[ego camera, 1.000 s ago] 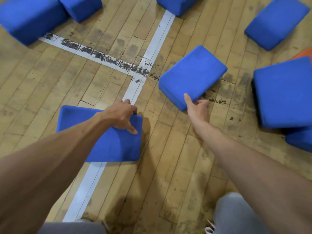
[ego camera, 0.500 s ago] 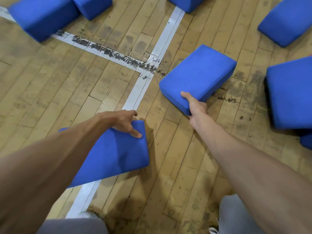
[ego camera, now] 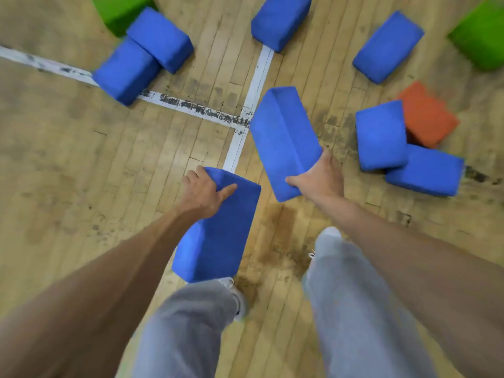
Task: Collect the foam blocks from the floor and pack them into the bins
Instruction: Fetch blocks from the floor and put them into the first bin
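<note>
My left hand (ego camera: pixel 203 193) grips the top end of a blue foam block (ego camera: pixel 218 236) that hangs lifted off the wooden floor in front of my legs. My right hand (ego camera: pixel 317 178) grips the near end of a second blue foam block (ego camera: pixel 283 137), raised and tilted away from me. Several more blue blocks lie on the floor: two stacked at the upper left (ego camera: pixel 141 55), one at the top centre (ego camera: pixel 281 20), one at the upper right (ego camera: pixel 387 47), and two at the right (ego camera: pixel 381 135). No bin is in view.
An orange block (ego camera: pixel 428 118) lies behind the right-hand blue pair. Green blocks sit at the top left (ego camera: pixel 120 12) and top right (ego camera: pixel 482 36). White floor lines (ego camera: pixel 256 85) cross in the middle. My grey-trousered legs (ego camera: pixel 354 309) stand at the bottom.
Both blocks have come up off the floor in my hands. The view has risen and pulled back, showing more blocks and my legs.
</note>
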